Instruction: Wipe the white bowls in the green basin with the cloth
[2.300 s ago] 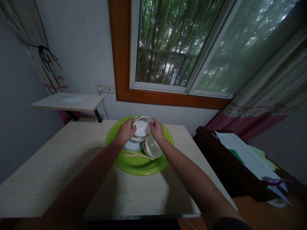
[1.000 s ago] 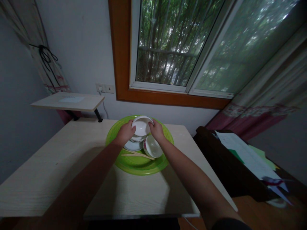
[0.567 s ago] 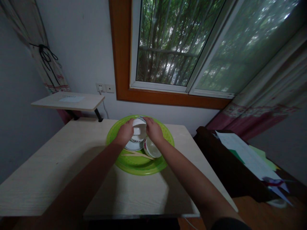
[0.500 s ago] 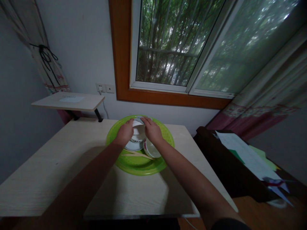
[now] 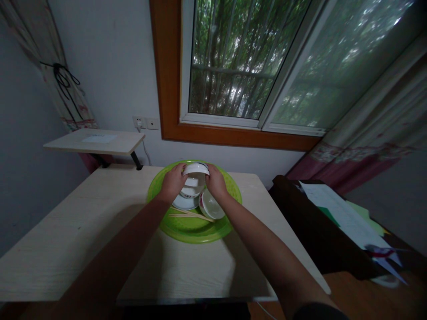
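Between my hands a white bowl (image 5: 196,168) is held tilted on its side above the green basin (image 5: 200,235). My left hand (image 5: 173,181) grips its left rim and my right hand (image 5: 216,181) its right rim, with the fingers partly hidden behind it. Just below is another white bowl (image 5: 192,191) with a patterned outside, resting over a white plate (image 5: 184,202). To the right a third bowl (image 5: 212,204) with red decoration leans tilted in the basin. Pale chopsticks (image 5: 189,214) lie crossed in front of the plate.
The basin stands on a pale wooden table (image 5: 83,249) by the wall. A small raised shelf (image 5: 96,140) with a paper sheet is at the back left. Right of the table, a dark cabinet (image 5: 310,226) holds papers (image 5: 343,213). A window is behind.
The held bowl has turned from its inside facing me to a steeper tilt, uncovering more of the bowl below. My right hand shifted left, then back slightly right. The other dishes stayed put.
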Tool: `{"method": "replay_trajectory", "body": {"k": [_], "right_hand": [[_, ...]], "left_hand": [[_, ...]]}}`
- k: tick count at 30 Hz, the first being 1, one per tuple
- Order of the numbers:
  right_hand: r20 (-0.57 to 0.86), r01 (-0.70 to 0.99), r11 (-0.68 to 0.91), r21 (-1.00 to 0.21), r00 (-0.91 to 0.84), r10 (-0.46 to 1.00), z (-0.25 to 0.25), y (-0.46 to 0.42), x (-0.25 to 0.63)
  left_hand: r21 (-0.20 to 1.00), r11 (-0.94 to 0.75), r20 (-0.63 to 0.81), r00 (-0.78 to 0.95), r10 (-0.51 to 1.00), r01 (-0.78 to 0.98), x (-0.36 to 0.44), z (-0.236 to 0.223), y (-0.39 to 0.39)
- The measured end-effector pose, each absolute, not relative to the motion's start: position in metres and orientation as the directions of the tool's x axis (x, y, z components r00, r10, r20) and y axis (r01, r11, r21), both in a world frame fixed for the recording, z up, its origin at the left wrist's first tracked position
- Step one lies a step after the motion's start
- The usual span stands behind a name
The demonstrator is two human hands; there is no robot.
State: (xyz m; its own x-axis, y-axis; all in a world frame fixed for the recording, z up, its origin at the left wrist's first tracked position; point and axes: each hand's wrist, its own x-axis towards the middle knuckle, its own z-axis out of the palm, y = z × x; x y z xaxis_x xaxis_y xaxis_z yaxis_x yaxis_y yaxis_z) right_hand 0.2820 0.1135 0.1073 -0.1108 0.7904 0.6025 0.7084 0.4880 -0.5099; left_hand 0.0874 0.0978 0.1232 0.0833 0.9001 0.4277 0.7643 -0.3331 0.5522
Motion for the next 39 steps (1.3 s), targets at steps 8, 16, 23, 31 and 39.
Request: {"method": "replay_trajectory", "body": {"k": [8, 16, 23, 31, 39], "right_hand": [[0.538, 0.539, 0.451, -0.712, 0.006, 0.843, 0.102, 0.125, 0.286], [0.585, 0.658, 0.530, -0.535, -0.163, 0.794, 0.106, 0.119, 0.287], [0.597, 0.729, 0.549, -0.409, -0.241, 0.765, 0.119, 0.104, 0.283], [0.596, 0.656, 0.496, -0.569, -0.087, 0.798, 0.110, 0.117, 0.288], [0.379, 0.525, 0.281, -0.803, 0.086, 0.922, 0.095, 0.129, 0.292]], "left_hand": [[0.664, -0.280, 0.303, 0.093, 0.949, 0.693, 0.087, 0.109, 0.108], [0.619, -0.295, 0.334, 0.096, 0.938, 0.728, 0.084, 0.111, 0.108], [0.446, -0.271, 0.379, 0.094, 0.921, 0.853, 0.089, 0.127, 0.092], [0.444, -0.339, 0.469, 0.107, 0.876, 0.829, 0.088, 0.120, 0.099], [0.560, -0.344, 0.413, 0.106, 0.904, 0.753, 0.086, 0.111, 0.108]]}}
